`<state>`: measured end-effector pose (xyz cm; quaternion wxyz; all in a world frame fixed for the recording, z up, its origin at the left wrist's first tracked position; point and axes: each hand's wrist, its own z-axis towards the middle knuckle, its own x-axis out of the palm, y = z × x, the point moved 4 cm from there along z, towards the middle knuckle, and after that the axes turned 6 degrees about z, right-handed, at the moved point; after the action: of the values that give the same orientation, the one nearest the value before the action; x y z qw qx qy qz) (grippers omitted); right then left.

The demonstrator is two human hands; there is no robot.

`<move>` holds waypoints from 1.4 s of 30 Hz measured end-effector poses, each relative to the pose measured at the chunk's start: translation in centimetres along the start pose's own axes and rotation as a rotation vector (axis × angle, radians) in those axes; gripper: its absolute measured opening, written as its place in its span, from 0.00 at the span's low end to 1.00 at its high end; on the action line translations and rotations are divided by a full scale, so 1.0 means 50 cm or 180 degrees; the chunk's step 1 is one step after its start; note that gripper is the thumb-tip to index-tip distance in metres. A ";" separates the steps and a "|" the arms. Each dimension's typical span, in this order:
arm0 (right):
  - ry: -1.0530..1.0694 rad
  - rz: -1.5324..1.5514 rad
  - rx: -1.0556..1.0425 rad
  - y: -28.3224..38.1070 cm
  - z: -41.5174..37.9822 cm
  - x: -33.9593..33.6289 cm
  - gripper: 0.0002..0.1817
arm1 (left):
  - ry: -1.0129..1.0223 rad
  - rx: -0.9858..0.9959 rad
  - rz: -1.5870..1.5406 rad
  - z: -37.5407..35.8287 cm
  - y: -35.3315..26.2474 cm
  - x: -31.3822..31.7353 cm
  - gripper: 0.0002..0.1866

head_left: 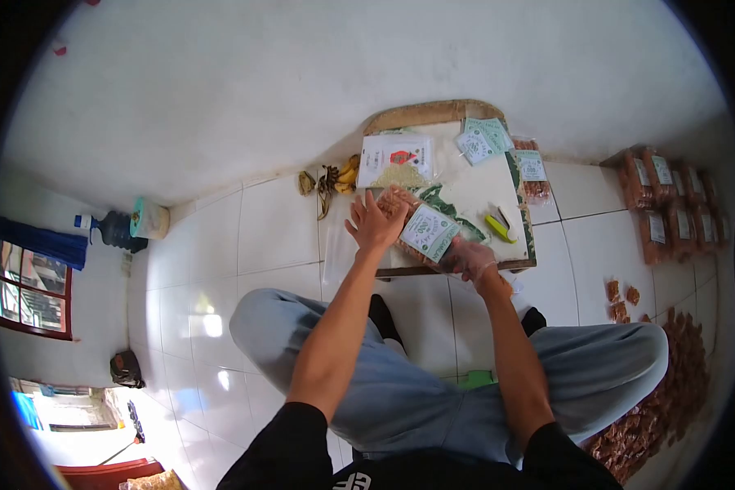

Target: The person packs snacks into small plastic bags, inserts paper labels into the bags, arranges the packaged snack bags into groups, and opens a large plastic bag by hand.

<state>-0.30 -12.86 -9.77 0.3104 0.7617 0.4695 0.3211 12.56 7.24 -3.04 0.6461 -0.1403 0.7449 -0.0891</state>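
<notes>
A clear plastic pack of brown snack pieces [390, 202] lies slantwise over the low table, with a pale green and white printed label [429, 232] facing up. My left hand [375, 222] rests against the pack's upper left end, its fingers spread. At the lower right end, my right hand [471, 259] is closed around the pack; a thin clear glove seems to cover it. To the right of the pack is a lime green stapler [501, 228]. More printed label cards [483, 140] lie at the table's back right, and a white printed sheet or bag [394, 161] at the back left.
Bananas [348, 175] lie left of the table. One filled pack [532, 171] leans at its right side. Several filled packs [655, 181] stand by the right wall. Many small brown packets [661, 392] cover the floor beside my right knee. A water jug [120, 231] stands far left.
</notes>
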 end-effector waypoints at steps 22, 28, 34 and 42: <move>-0.0291 -0.1753 -0.2497 -0.020 -0.032 0.007 0.08 | 0.0275 0.0879 -0.0613 -0.002 0.046 0.049 0.65; 0.0163 -0.2945 -0.4271 0.010 -0.115 0.027 0.25 | 0.0270 0.1015 -0.0655 0.001 0.047 0.055 0.65; 0.0480 -0.4067 -0.4282 0.014 -0.133 0.067 0.28 | 0.0238 0.0947 -0.0650 0.000 0.042 0.054 0.68; 0.1084 -0.4346 -0.4150 0.024 -0.104 0.079 0.38 | 0.0410 0.0859 -0.0725 -0.006 0.042 0.041 0.72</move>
<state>-2.33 -8.78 -4.96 0.7210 -0.0555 0.5798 0.3754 11.81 8.57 -5.58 0.5957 -0.1298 0.7453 -0.2696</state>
